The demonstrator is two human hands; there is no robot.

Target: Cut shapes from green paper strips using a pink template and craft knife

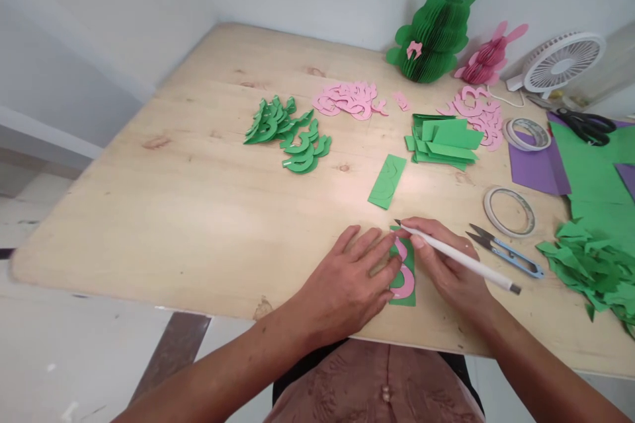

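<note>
In the head view, the left hand (354, 281) lies palm down with fingers spread, pressing rather than gripping, on a pink paper cutout (407, 282) set over a green paper strip (411, 254) near the front edge of the wooden table (173, 211). The right hand (446, 264) grasps a white pencil (466, 260) between thumb and fingers, its dark tip just beside the strip's upper end and its body slanting down to the right. Beyond the hands lies a green rectangle (387, 182) with a drawn outline, and behind it to the right a stack of green slips (444, 142). Green cutouts (278, 122) and pink cutouts (347, 100) are heaped farther back on the left. To the right of the right hand rest blue-handled thread snips (513, 258), a tape roll (490, 215) and a pile of green scraps (595, 271). Against the wall stand a green honeycomb-paper rabbit (439, 33), a smaller pink paper rabbit (489, 65) and a white desk fan (563, 66); black-handled scissors (588, 125) lie near the fan.
</note>
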